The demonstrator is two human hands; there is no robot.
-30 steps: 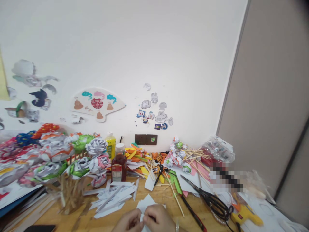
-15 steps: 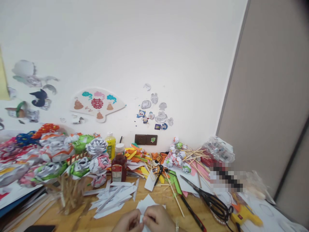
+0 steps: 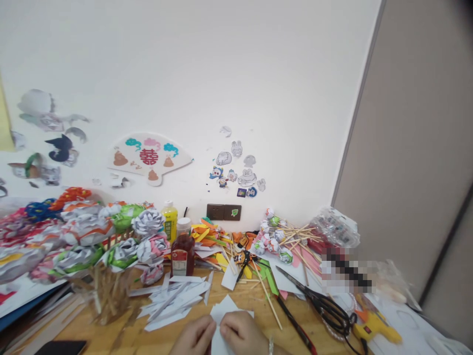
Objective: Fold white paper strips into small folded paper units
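Observation:
At the bottom edge of the head view, my left hand and my right hand meet over a piece of white paper lying on the wooden table. Both hands have curled fingers pinching the paper where they touch. The lower parts of both hands are cut off by the frame. A bangle shows on my right wrist.
Cut white paper strips lie left of the hands. Behind stand a red-brown bottle, a yellow bottle and several paper flowers. Black scissors, a yellow glue gun and wooden skewers lie right.
The view has shifted slightly, so the hands sit a little higher and the white paper between them shows more. The hands stay pinched together on it.

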